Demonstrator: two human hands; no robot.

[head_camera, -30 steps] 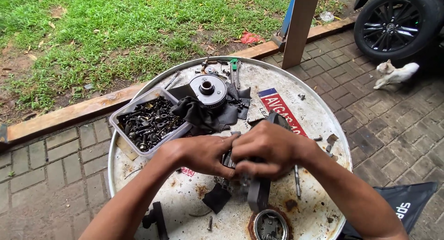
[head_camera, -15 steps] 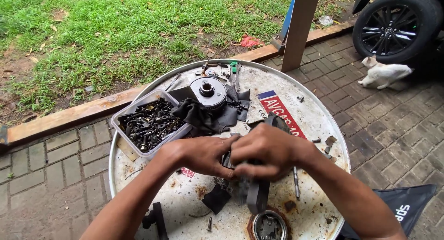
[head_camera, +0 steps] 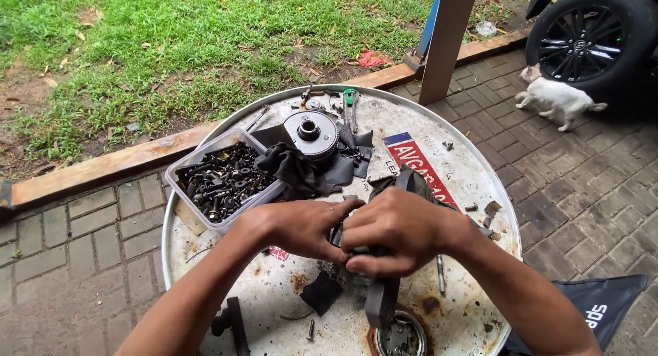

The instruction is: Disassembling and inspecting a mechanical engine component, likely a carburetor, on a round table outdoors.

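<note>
Both hands are bunched together over the middle of the round, rust-stained white metal worktop (head_camera: 473, 171), working on a small dark part that's mostly buried between the fingers. The left hand (head_camera: 301, 226) has its grip closed narrow around the left side of the part, fingertips pointing toward 3 o'clock. The right hand (head_camera: 397, 232) is wrapped over the top, thumb pressed along the underside, holding it tight. I can't tell exactly what the part is. A flat black rubber strap (head_camera: 381, 302) hangs out from under the hands toward 6 o'clock, and a grubby dark cloth pokes out behind the right hand.

Compared with a second ago, not much has changed in the hands: same clamped pose, same spot, maybe the left fingers tucked in a bit further. So the fiddling goes on and the part hasn't come free or been set down.

What did move is the small white cat (head_camera: 556, 97): it was sitting by the black car wheel (head_camera: 582, 34) at 2 o'clock and now it's up on its feet, walking along the brick paving.

The rest sits as before: the clear plastic tub of black bolts and nuts (head_camera: 223, 181) at 10 o'clock, and the round toothed grey metal hub (head_camera: 310, 133) on a black rag at 12 o'clock.
</note>
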